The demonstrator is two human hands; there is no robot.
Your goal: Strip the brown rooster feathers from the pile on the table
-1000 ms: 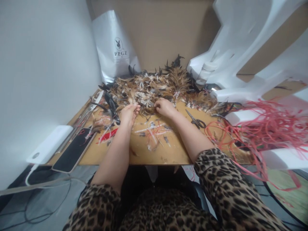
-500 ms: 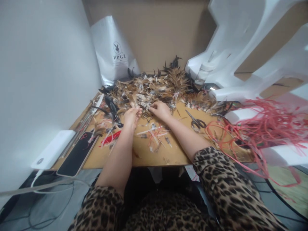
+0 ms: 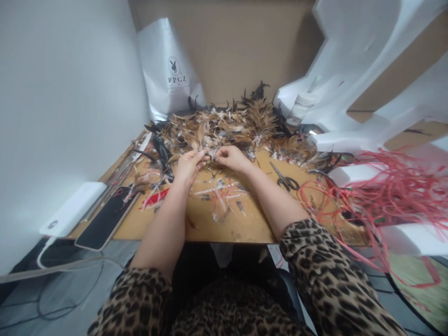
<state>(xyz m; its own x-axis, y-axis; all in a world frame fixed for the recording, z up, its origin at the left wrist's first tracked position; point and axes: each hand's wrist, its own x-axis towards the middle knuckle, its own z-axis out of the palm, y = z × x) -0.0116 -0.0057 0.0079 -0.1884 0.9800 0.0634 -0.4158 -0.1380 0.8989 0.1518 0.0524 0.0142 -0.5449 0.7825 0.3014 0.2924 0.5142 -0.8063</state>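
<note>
At the near edge of a large pile of brown and black feathers (image 3: pixel 231 123), my two hands are close together. My left hand (image 3: pixel 191 165) is closed in a pinch, and a brown feather (image 3: pixel 200 135) stands up from its thumb and fingertips. Just to the right, my right hand (image 3: pixel 233 158) has its thumb and forefinger pressed together beside the pale, fluffy end of the feathers. What lies between those right fingertips is too small to make out.
Black scissors (image 3: pixel 285 177) lie right of my forearm. Red ribbon strands (image 3: pixel 395 196) spill over the table's right side. A phone (image 3: pixel 107 219) and white power bank (image 3: pixel 73 208) rest on the left. A white bag (image 3: pixel 171 74) stands behind. Ribbon scraps (image 3: pixel 224 193) lie between my arms.
My hands have come slightly closer together, and a brown feather now rises above my left fingertips. The view has shifted a little.
</note>
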